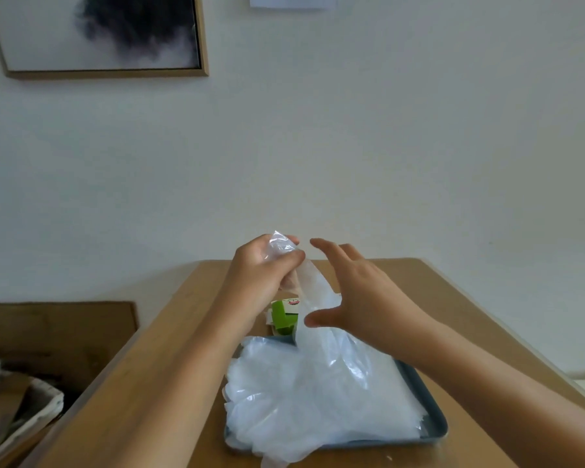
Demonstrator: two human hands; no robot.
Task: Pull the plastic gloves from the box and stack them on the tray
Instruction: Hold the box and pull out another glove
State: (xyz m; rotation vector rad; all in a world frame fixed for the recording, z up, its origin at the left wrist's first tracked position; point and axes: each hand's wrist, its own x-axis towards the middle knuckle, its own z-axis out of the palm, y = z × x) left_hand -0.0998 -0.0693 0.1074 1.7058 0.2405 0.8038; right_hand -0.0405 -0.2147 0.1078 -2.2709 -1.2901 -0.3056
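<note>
Above the tray (434,403), left hand (260,268) pinches a glove (309,282); right hand (358,285) spread beside it.

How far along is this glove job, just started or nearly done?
Well along, it seems. Done: a thick pile of gloves lies on the tray. In hand: the left hand pinches one more glove, held up above the pile, with the right hand open beside it. Left: laying that glove down, plus whatever the green box behind the tray holds, which cannot be seen.
</note>
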